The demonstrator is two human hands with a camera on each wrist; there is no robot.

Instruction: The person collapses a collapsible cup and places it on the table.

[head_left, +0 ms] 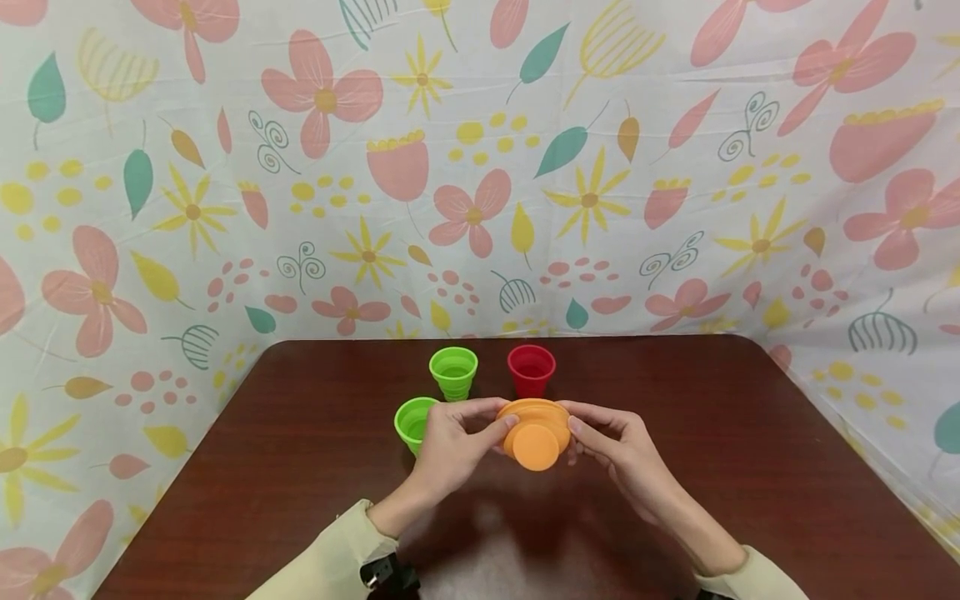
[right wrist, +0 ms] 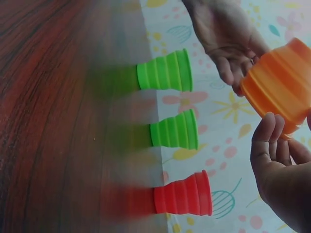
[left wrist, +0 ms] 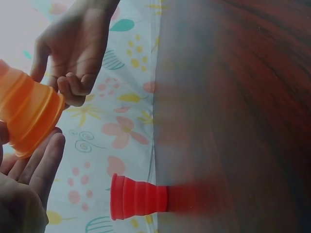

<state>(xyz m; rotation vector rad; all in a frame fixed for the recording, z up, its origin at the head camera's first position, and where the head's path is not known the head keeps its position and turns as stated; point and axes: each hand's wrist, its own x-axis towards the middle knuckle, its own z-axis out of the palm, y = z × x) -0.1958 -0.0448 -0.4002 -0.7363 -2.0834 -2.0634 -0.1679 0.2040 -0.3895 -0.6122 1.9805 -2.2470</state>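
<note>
Both hands hold an orange collapsible cup [head_left: 536,446] above the table. Its round base faces toward me and its rim points away, so the cup is tilted. My left hand [head_left: 448,446] pinches the left side near the rim, thumb on the near face. On the opposite side my right hand [head_left: 626,454] pinches it the same way. Stepped rings show on the orange cup [right wrist: 282,82] in the right wrist view. A green cup [head_left: 411,421] stands just behind the left hand, partly covered by it. Farther back stand another green cup [head_left: 453,377] and a red cup [head_left: 531,375].
The standing cups are upright, mouths up, on a dark brown glossy table [head_left: 300,467]. A white cloth [head_left: 480,283] with flower and leaf prints hangs behind the table's far edge. A dark wrist strap [head_left: 388,575] sits at the left sleeve.
</note>
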